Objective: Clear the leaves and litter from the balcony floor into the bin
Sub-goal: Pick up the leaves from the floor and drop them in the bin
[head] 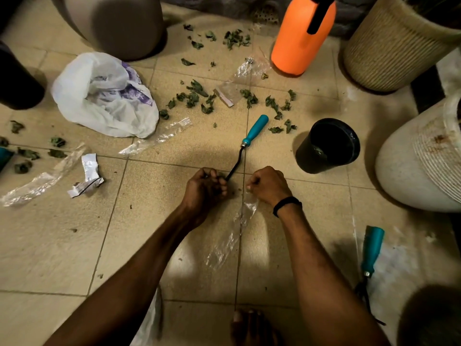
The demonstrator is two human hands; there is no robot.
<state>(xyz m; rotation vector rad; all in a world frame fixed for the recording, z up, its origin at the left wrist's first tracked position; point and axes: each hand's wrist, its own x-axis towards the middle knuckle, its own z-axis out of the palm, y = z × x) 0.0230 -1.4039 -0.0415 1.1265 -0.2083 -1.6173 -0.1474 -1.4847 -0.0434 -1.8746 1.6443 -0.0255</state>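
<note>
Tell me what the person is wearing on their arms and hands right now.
No sleeves or gloves show: the left hand and right hand are bare, as are both forearms. The only thing worn is a narrow black band round the right wrist. I can make out no rings.

The tan tiled floor (pixel 62 245) was messy. Curled green leaves (pixel 197 96) lay all over its far side, with clear plastic strips (pixel 157 138) and a crumpled paper (pixel 87 176) nearby. A white plastic bag (pixel 104 96), two teal-handled tools (pixel 254 129), a black bin (pixel 309 158), an orange spray bottle (pixel 299 41) and big pots (pixel 389 46) sat on it too.
</note>
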